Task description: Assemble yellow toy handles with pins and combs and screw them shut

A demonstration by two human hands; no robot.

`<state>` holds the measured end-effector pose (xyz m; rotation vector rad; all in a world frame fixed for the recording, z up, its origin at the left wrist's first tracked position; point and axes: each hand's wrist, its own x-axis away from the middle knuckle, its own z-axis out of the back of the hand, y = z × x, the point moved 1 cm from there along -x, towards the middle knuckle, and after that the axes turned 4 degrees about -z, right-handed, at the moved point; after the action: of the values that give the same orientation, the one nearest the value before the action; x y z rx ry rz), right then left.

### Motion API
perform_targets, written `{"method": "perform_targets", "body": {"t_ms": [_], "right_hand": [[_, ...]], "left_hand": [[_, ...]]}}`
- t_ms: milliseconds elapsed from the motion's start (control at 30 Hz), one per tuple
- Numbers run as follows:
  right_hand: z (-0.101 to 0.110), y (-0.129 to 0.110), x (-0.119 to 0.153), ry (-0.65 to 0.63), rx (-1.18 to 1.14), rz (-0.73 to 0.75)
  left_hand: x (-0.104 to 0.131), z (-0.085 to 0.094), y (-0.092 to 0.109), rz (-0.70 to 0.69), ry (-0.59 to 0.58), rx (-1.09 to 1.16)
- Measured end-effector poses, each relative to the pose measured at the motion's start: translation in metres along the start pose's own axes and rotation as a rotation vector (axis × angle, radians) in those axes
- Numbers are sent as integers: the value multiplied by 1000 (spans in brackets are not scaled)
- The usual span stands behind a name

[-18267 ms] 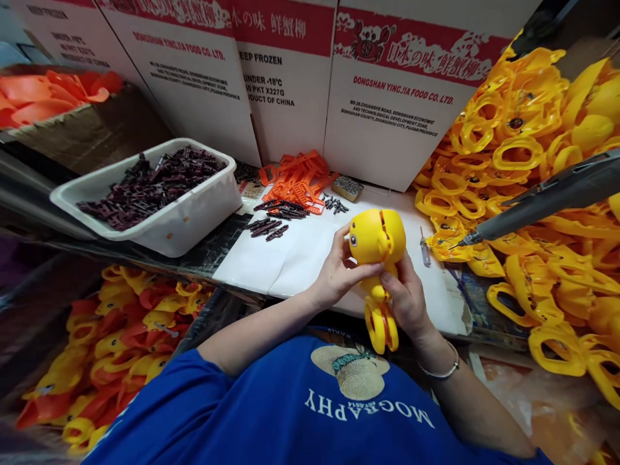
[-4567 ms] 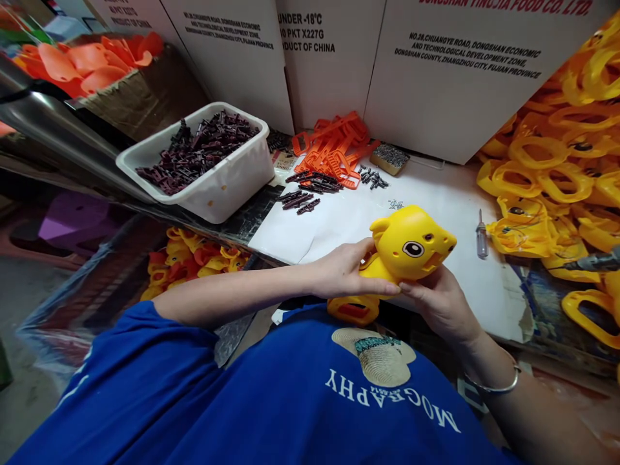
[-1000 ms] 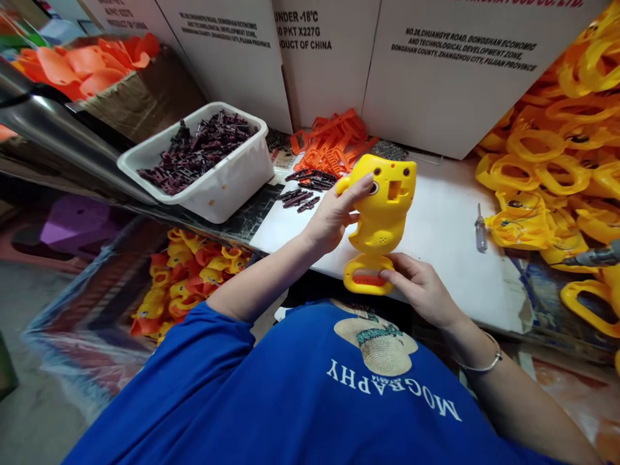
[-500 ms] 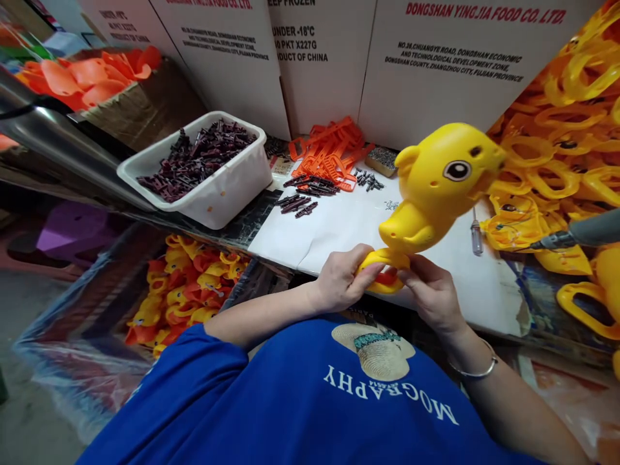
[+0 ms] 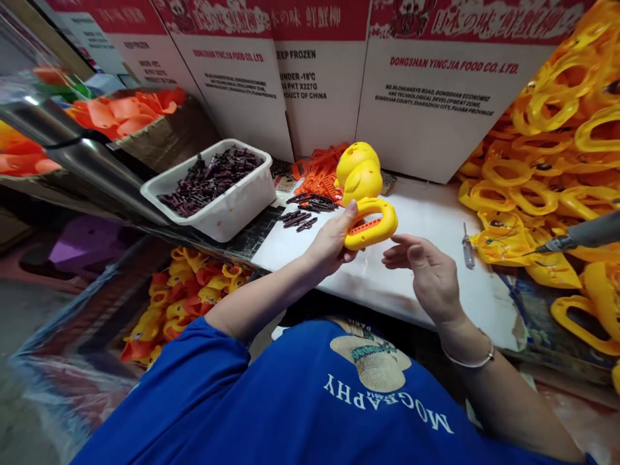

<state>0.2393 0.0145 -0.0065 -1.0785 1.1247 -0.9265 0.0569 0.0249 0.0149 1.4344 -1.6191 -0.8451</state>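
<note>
A yellow duck-like toy (image 5: 359, 175) with a ring-shaped handle is held up over the white work surface (image 5: 411, 258). My left hand (image 5: 334, 242) grips the left side of that handle, where an orange toothed strip shows inside the opening. To the right of the handle, my right hand (image 5: 426, 271) is off the toy, fingers apart and holding nothing. Behind the toy lie orange plastic strips (image 5: 317, 174), with dark purple small parts (image 5: 310, 202) in front of them.
A white tub (image 5: 232, 210) of dark parts stands at left. Yellow shells (image 5: 547, 168) are heaped at right, beside a screwdriver (image 5: 467, 252) and a grey tool (image 5: 591, 232). Printed cartons (image 5: 324, 116) stand behind. Finished-looking duck toys (image 5: 179, 303) fill a lined crate at lower left.
The toy has turned and moved back and left in my left hand, its face now away. My right hand has let go of it and opened. The view has tilted up.
</note>
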Motion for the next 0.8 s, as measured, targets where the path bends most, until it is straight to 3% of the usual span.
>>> {"method": "perform_targets", "body": {"t_ms": [200,367,433,600,700,800], "right_hand": [[-17,-15,-7,33,290,318],[-27,-16,-9,49,248,297],[-31,-14,-7,74,276,311],[-35,-7,-7,106,261,353],[-29,-2,-8,69,267,380],[-21,2,-2,53,334,518]], "left_hand": [[-4,-8,-10,-152,106,111],[-1,6,-33,-517,211,-26],[3,11,-42,-584,224,-77],[8,20,-57,-599,225,-120],[6,28,-59,-574,166,-141],[6,37,-54,-531,64,-144]]}}
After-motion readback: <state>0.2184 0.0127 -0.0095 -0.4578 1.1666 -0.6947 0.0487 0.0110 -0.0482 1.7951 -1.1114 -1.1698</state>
